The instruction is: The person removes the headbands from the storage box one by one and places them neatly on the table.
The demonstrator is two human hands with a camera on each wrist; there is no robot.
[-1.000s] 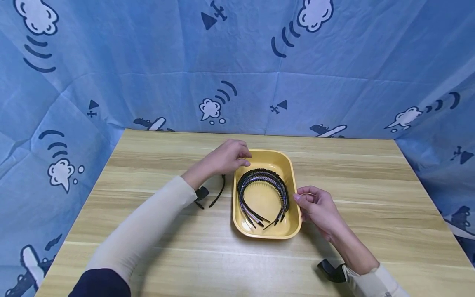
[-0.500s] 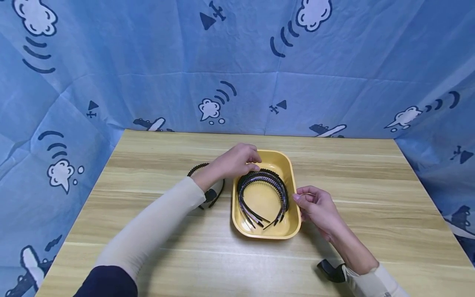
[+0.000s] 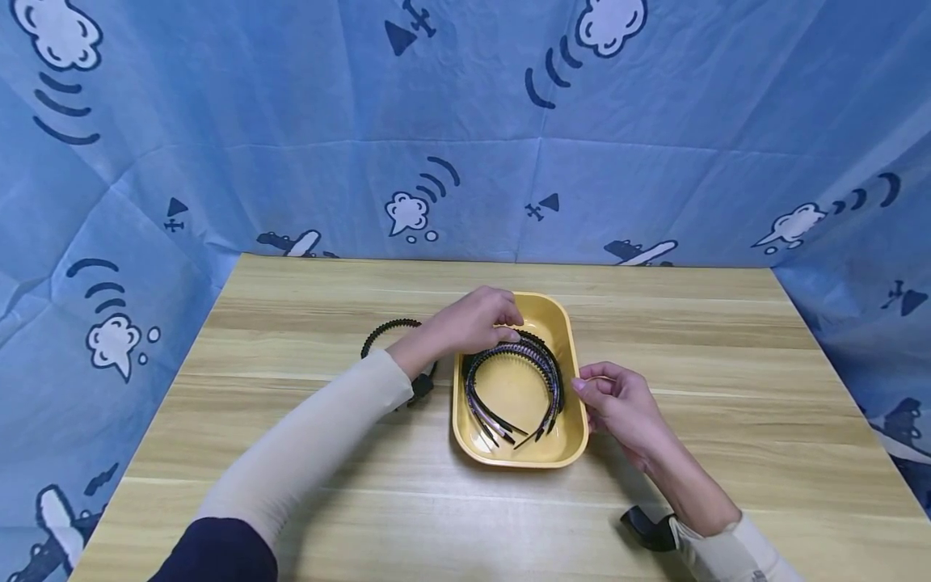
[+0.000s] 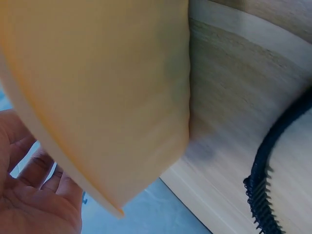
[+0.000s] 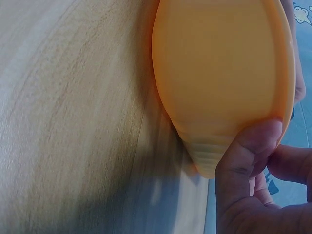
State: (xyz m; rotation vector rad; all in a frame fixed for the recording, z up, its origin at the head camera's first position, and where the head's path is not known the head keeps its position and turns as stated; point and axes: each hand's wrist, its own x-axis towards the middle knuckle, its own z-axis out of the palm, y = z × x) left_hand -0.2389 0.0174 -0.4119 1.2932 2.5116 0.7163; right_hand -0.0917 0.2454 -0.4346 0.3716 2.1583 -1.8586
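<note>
A yellow plastic tray (image 3: 520, 464) stands near the middle of the table, with several black and dark glittery headbands (image 3: 556, 388) nested inside. My left hand (image 3: 476, 323) reaches across its left wall, fingers loosely bent over the far ends of the headbands; in the left wrist view the palm of the left hand (image 4: 39, 200) shows beyond the tray's rim. At the right wall, my right hand (image 3: 625, 408) pinches the rim between thumb and fingers. The right wrist view shows the thumb (image 5: 253, 141) flat against the tray's outer side.
Left of the tray, a black toothed headband (image 3: 372, 333) lies on the wooden table (image 3: 691, 323), partly covered by my left forearm. A black camera mount (image 3: 647, 529) sits at my right wrist. Blue printed cloth (image 3: 465, 97) hangs behind and at both sides.
My left hand has moved right and slightly nearer, from the tray's far left corner to over the headbands, uncovering more of the loose headband. The right hand stays at the rim.
</note>
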